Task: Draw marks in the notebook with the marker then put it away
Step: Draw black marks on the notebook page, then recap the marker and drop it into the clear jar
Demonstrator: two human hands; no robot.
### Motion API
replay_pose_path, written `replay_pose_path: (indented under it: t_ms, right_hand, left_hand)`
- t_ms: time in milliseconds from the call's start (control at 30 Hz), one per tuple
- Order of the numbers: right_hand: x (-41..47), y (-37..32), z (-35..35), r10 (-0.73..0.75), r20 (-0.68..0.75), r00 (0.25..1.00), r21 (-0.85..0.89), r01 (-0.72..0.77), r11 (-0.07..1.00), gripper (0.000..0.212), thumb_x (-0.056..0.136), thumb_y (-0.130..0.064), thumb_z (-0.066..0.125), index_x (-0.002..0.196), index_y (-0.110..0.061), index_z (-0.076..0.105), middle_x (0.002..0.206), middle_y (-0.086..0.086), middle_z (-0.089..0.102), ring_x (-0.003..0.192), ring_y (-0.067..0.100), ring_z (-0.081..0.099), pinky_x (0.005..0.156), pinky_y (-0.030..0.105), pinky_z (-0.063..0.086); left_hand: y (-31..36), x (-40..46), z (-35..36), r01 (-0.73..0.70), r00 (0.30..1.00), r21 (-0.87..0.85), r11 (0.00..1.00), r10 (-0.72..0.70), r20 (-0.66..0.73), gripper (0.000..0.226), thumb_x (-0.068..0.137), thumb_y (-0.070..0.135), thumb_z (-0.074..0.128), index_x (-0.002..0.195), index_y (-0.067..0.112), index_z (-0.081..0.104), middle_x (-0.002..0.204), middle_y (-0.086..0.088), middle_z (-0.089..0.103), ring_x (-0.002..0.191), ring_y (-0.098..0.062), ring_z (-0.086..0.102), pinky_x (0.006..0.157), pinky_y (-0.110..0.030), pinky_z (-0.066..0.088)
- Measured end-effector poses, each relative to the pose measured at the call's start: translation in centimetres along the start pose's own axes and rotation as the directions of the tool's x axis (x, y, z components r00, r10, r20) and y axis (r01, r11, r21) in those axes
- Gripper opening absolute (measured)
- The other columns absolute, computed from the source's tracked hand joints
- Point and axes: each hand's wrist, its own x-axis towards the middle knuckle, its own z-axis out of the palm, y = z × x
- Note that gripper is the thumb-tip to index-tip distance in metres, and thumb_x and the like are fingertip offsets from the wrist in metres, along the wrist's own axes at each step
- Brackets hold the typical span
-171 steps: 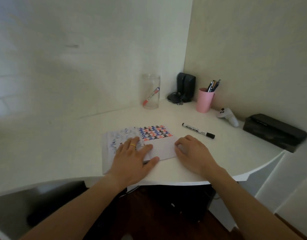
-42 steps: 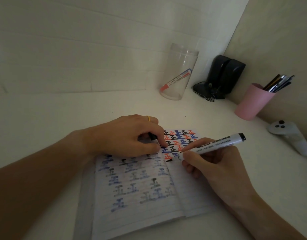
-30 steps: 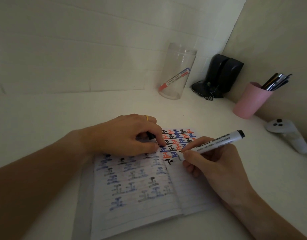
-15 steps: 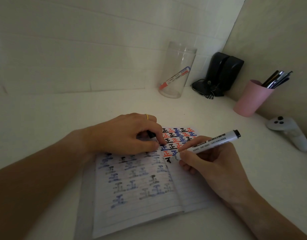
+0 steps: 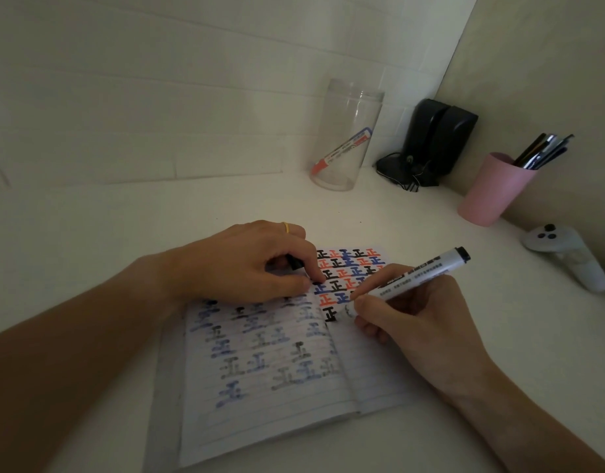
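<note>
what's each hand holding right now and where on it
The right hand holds the marker low on its barrel, near the tip. The left hand pinches a small black piece, probably the cap, while resting on the notebook.

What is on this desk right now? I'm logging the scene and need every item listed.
notebook: 1, white lined pages with black, red and blue marks, open at the desk's near middle
marker: 1, white with black end, in the right hand, tip on the right page
marker cap: 1, black, in the left hand
jar: 1, clear, rear middle
red-capped marker: 1, white, leaning inside the jar
cup: 1, pink, rear right, holding dark pens
black device: 1, with cable, in the corner
controller: 1, white, far right
desk: 1, white
left hand: pressing the left page, gold ring
right hand: writing
</note>
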Motion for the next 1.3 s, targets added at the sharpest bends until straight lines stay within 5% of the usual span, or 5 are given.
replay_pose_path:
  t_ms: [367,567,700,1033,1300]
  right_hand:
    - [0.3,0.4,-0.1,0.008,-0.038,0.999,-0.062,-0.01,0.998,0.013,0.076,0.001,0.073,0.068,-0.01,0.073,0.061,0.012,0.069,0.054,0.014,0.06,0.051,0.025,0.051]
    - [2.3,-1.6,-1.3,0.256,0.057,0.965,0.287,-0.261,0.922,0.008,0.081,0.001,0.065,0.08,-0.005,0.071,0.065,0.011,0.063,0.057,0.018,0.056,0.052,0.025,0.045]
    - [5.3,-2.9,-1.8,0.169,-0.045,0.985,0.359,-0.141,0.923,0.006,0.085,-0.002,0.068,0.091,-0.004,0.068,0.07,0.012,0.063,0.061,0.018,0.057,0.056,0.03,0.044]
    - [5.7,-0.2,-2.2,0.163,-0.21,0.964,0.655,0.015,0.755,0.02,0.094,-0.008,0.057,0.1,-0.004,0.076,0.086,0.019,0.079,0.076,0.025,0.076,0.068,0.026,0.062]
    - [5.2,0.0,-1.6,0.126,-0.15,0.981,0.575,-0.017,0.818,0.025,0.07,-0.019,0.075,0.089,-0.003,0.078,0.077,0.019,0.078,0.068,0.022,0.073,0.066,0.023,0.06]
  left_hand:
    - [0.1,0.0,0.0,0.006,1.0,0.025,1.0,-0.006,-0.013,0.013,0.093,0.037,0.064,0.104,0.039,0.072,0.083,0.018,0.054,0.083,-0.004,0.056,0.069,-0.02,0.036]
    - [0.4,-0.1,-0.1,0.028,1.0,0.02,0.999,-0.028,-0.014,0.014,0.093,0.038,0.062,0.105,0.04,0.071,0.084,0.017,0.053,0.082,-0.002,0.056,0.07,-0.022,0.037]
    - [0.6,-0.2,-0.1,0.074,0.997,-0.078,0.994,-0.074,0.002,0.026,0.096,0.039,0.048,0.105,0.037,0.073,0.091,0.017,0.058,0.092,-0.004,0.059,0.083,-0.031,0.043]
    - [0.3,0.6,0.8,0.122,0.813,-0.36,0.925,-0.301,-0.499,0.023,0.095,0.024,0.067,0.115,0.033,0.067,0.094,0.008,0.075,0.073,-0.006,0.069,0.073,-0.016,0.052]
    - [0.5,1.0,0.5,0.075,0.767,-0.52,0.851,-0.383,-0.515,0.021,0.08,0.013,0.083,0.096,0.023,0.075,0.093,0.008,0.081,0.085,-0.009,0.076,0.081,-0.019,0.059]
